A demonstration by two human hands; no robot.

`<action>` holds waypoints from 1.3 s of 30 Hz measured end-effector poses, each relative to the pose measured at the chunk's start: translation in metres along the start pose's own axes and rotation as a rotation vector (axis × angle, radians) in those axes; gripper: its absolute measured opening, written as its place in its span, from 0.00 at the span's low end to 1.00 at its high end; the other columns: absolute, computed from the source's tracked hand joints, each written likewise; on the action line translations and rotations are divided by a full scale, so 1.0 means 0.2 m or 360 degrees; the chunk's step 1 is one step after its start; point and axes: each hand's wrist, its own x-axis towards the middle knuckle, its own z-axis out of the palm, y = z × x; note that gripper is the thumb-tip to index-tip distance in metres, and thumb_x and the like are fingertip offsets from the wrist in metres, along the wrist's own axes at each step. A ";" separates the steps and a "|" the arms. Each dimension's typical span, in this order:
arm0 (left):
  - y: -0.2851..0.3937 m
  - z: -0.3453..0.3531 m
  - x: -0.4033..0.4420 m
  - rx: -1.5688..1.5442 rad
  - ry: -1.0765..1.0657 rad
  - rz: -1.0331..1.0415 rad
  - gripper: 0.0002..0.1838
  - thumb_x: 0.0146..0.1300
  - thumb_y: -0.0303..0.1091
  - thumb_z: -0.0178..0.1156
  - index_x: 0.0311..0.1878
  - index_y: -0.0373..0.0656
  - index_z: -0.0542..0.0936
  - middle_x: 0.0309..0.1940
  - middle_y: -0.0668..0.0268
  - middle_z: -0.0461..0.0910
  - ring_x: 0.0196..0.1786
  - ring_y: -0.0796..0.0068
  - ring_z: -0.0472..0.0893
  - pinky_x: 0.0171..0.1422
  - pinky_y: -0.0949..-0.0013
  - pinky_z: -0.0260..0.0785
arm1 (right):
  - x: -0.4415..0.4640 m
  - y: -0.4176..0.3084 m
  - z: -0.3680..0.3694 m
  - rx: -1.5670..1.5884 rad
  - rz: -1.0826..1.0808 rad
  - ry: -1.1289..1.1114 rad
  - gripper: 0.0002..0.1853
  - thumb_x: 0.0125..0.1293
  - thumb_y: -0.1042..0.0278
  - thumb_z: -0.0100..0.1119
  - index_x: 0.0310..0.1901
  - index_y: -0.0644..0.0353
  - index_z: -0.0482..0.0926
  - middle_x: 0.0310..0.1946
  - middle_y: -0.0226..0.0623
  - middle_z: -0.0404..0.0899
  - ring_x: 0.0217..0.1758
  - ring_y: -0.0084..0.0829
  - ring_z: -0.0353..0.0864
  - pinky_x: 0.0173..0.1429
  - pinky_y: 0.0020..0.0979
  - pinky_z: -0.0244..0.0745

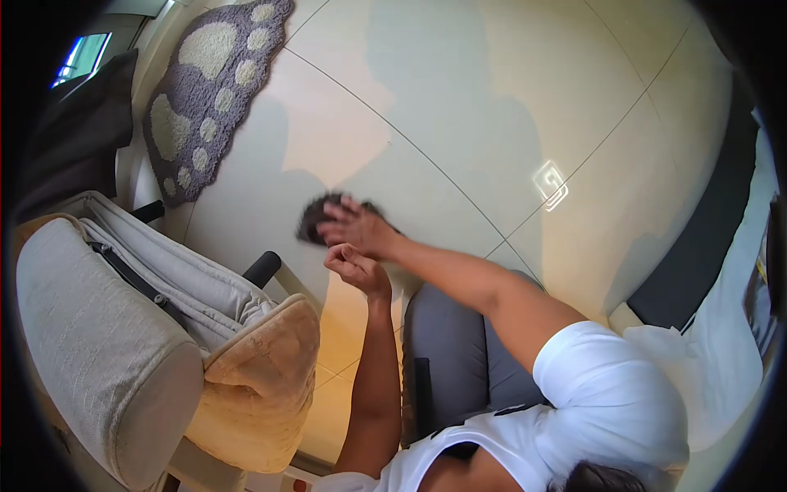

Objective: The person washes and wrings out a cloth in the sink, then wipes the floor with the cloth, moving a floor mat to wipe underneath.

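Note:
A dark brown, fuzzy-edged thing (311, 223) shows low in front of me, above the floor tiles; it is blurred and I cannot tell its kind. Over it lies my right hand (361, 228), fingers spread and smeared by motion, covering much of it. Just below, my left hand (359, 271) is closed with its fingers curled in towards the thumb. Whatever those fingers hold, if anything, is hidden. The two hands are close together, and the right wrist passes near the left fingertips.
A grey cushioned seat (447, 353) is beneath my arms. At left stands a beige padded piece of furniture (106, 328) with an orange-tan cover (254, 394). A purple paw-patterned rug (217, 90) lies on the tiled floor (459, 123). White fabric (721, 344) hangs at right.

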 end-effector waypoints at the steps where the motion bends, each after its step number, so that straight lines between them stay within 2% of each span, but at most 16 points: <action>1: 0.04 -0.04 -0.01 -0.0002 -0.0010 -0.0008 0.05 0.71 0.31 0.41 0.41 0.40 0.62 0.31 0.66 0.64 0.32 0.77 0.65 0.39 0.74 0.61 | -0.08 -0.07 -0.02 0.0182 -0.0040 -0.0041 0.15 0.58 0.57 0.53 0.48 0.45 0.74 0.61 0.21 0.65 0.73 0.36 0.53 0.76 0.48 0.39; 6: 0.07 0.00 -0.02 -0.0145 -0.0342 0.0099 0.03 0.70 0.27 0.43 0.39 0.40 0.62 0.29 0.67 0.64 0.31 0.79 0.64 0.37 0.76 0.62 | -0.71 0.18 -0.36 0.0077 0.0105 -0.0068 0.12 0.51 0.66 0.61 0.38 0.49 0.72 0.50 0.27 0.72 0.70 0.36 0.58 0.74 0.49 0.44; 7: 0.07 0.12 -0.04 -0.0207 -0.0451 0.0086 0.03 0.70 0.27 0.42 0.39 0.40 0.62 0.29 0.67 0.64 0.31 0.79 0.64 0.37 0.76 0.62 | -0.91 0.39 -0.58 -0.0167 0.0665 0.0171 0.14 0.50 0.68 0.62 0.38 0.51 0.69 0.51 0.29 0.71 0.69 0.39 0.59 0.72 0.48 0.48; 8: 0.10 0.18 -0.05 -0.0220 -0.0526 0.0045 0.06 0.63 0.16 0.41 0.37 0.39 0.61 0.28 0.65 0.65 0.29 0.77 0.64 0.37 0.76 0.63 | -1.02 0.50 -0.67 -0.0437 0.0848 0.0506 0.15 0.51 0.69 0.61 0.39 0.53 0.68 0.52 0.33 0.70 0.68 0.43 0.59 0.69 0.49 0.51; 10: 0.15 0.28 -0.08 -0.0274 -0.0660 0.0095 0.04 0.66 0.19 0.41 0.37 0.39 0.62 0.28 0.66 0.65 0.29 0.77 0.64 0.37 0.75 0.62 | -1.28 0.77 -0.83 -0.0538 0.1273 0.1095 0.13 0.55 0.68 0.58 0.41 0.56 0.69 0.54 0.38 0.69 0.68 0.48 0.58 0.66 0.51 0.52; 13: 0.16 0.36 -0.11 -0.0324 -0.0848 0.0275 0.04 0.67 0.19 0.42 0.38 0.39 0.62 0.27 0.66 0.64 0.29 0.76 0.65 0.36 0.74 0.63 | -1.45 0.95 -0.86 -0.1136 0.2380 0.1321 0.20 0.61 0.60 0.54 0.53 0.57 0.69 0.62 0.38 0.65 0.69 0.49 0.56 0.68 0.53 0.49; 15: 0.18 0.41 -0.14 -0.0293 -0.0919 0.0258 0.04 0.66 0.18 0.42 0.37 0.38 0.62 0.27 0.65 0.63 0.29 0.75 0.64 0.36 0.74 0.63 | -1.31 0.90 -0.84 -0.0886 0.2473 0.1399 0.28 0.61 0.58 0.54 0.62 0.56 0.64 0.66 0.42 0.61 0.71 0.49 0.53 0.68 0.55 0.48; 18: 0.20 0.52 -0.20 -0.0343 -0.0949 0.0292 0.03 0.67 0.19 0.42 0.37 0.38 0.62 0.27 0.65 0.64 0.28 0.75 0.64 0.36 0.74 0.63 | -0.97 0.70 -0.58 -0.0540 0.1753 0.1104 0.34 0.58 0.53 0.58 0.66 0.51 0.60 0.68 0.53 0.53 0.72 0.53 0.49 0.66 0.57 0.48; 20: 0.29 0.58 -0.24 -0.0339 -0.0996 0.0469 0.03 0.67 0.20 0.42 0.36 0.38 0.62 0.26 0.64 0.64 0.28 0.75 0.65 0.36 0.74 0.62 | -0.72 0.52 -0.48 -0.0114 0.1053 0.0823 0.31 0.57 0.48 0.59 0.62 0.42 0.66 0.68 0.41 0.57 0.72 0.49 0.51 0.69 0.60 0.43; 21: 0.34 0.61 -0.26 -0.0301 -0.1062 0.0623 0.04 0.67 0.21 0.42 0.36 0.38 0.62 0.26 0.64 0.64 0.28 0.75 0.65 0.35 0.73 0.62 | -0.60 0.49 -0.50 -0.0254 0.0548 0.0373 0.26 0.59 0.47 0.57 0.60 0.37 0.69 0.66 0.29 0.62 0.72 0.47 0.52 0.71 0.59 0.42; 24: 0.41 0.71 -0.35 -0.0400 -0.1070 0.0701 0.04 0.68 0.22 0.43 0.35 0.38 0.62 0.26 0.64 0.65 0.28 0.75 0.65 0.34 0.73 0.60 | -0.31 0.66 -0.49 -0.0266 0.0172 0.0448 0.20 0.63 0.47 0.52 0.57 0.34 0.72 0.64 0.22 0.64 0.72 0.45 0.52 0.72 0.58 0.41; 27: 0.46 0.81 -0.44 -0.0312 -0.1012 0.0792 0.04 0.66 0.21 0.44 0.35 0.39 0.61 0.26 0.65 0.64 0.28 0.77 0.63 0.34 0.75 0.59 | -0.18 1.00 -0.60 -0.0448 0.0481 0.0654 0.20 0.66 0.46 0.44 0.58 0.36 0.73 0.67 0.24 0.62 0.74 0.47 0.48 0.73 0.60 0.35; 29: 0.45 0.87 -0.50 -0.0318 -0.0904 0.0366 0.05 0.64 0.18 0.43 0.36 0.39 0.60 0.27 0.66 0.63 0.28 0.78 0.62 0.34 0.76 0.59 | -0.24 1.27 -0.78 -0.0686 0.0820 0.0937 0.21 0.66 0.48 0.45 0.59 0.40 0.73 0.67 0.27 0.62 0.73 0.49 0.50 0.71 0.63 0.37; 31: 0.45 0.91 -0.57 -0.0251 -0.1019 0.0340 0.06 0.63 0.16 0.41 0.36 0.39 0.60 0.27 0.66 0.62 0.28 0.78 0.61 0.34 0.75 0.59 | -0.46 1.49 -1.00 -0.0741 0.1263 0.0940 0.22 0.66 0.51 0.45 0.59 0.43 0.72 0.66 0.31 0.63 0.71 0.52 0.52 0.69 0.66 0.40; 36: 0.35 1.01 -0.80 -0.0011 -0.1584 0.0761 0.06 0.61 0.15 0.44 0.36 0.39 0.64 0.26 0.60 0.67 0.25 0.64 0.70 0.26 0.66 0.63 | -1.54 1.79 -1.38 -0.1040 0.2061 0.1657 0.19 0.63 0.56 0.48 0.56 0.47 0.73 0.59 0.36 0.68 0.66 0.56 0.57 0.66 0.59 0.49; 39: 0.26 1.04 -0.85 0.0142 -0.1712 0.0944 0.07 0.58 0.16 0.46 0.35 0.41 0.66 0.27 0.61 0.69 0.27 0.59 0.73 0.25 0.62 0.64 | -2.29 1.58 -1.34 -0.1460 0.2602 0.1408 0.21 0.61 0.55 0.50 0.57 0.42 0.72 0.63 0.28 0.65 0.67 0.53 0.57 0.65 0.56 0.54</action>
